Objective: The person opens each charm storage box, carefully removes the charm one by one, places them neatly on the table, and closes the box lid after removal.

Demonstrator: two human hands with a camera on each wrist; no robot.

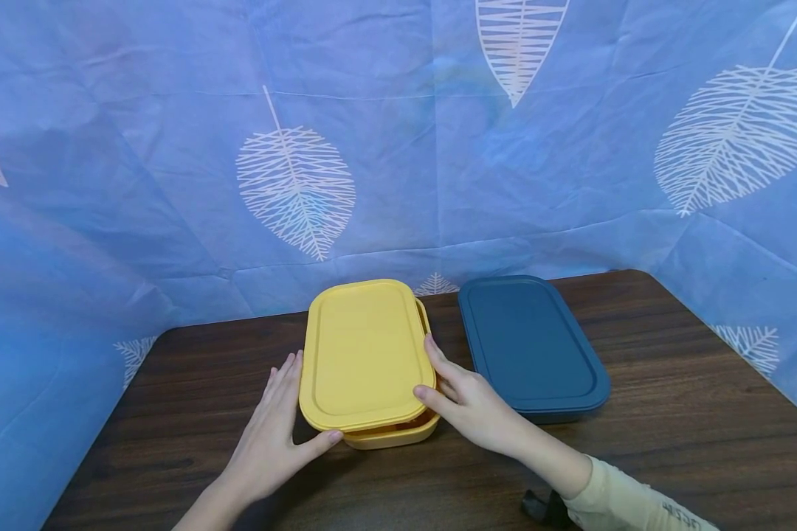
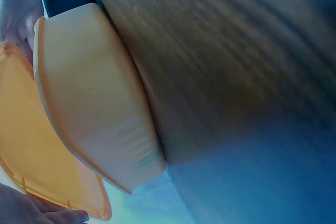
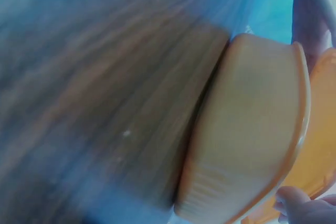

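Observation:
A yellow lid (image 1: 368,354) sits tilted and shifted left over a yellow box (image 1: 392,437), whose right and front rims show past it. Between lid and box a gap shows at the front and right. My left hand (image 1: 268,435) holds the lid's left edge, with the thumb at its front left corner. On the other side my right hand (image 1: 471,402) grips the right edge, thumb on top. Both wrist views show the box wall (image 2: 100,87) standing on the table and the lid's underside (image 3: 320,129) apart from the rim. The box's inside is mostly hidden.
A dark blue box with its lid (image 1: 531,343) on stands close to the right, beyond my right hand. The brown wood table (image 1: 691,413) ends at a blue leaf-patterned cloth (image 1: 398,147) behind. Something black (image 1: 544,507) lies by my right sleeve.

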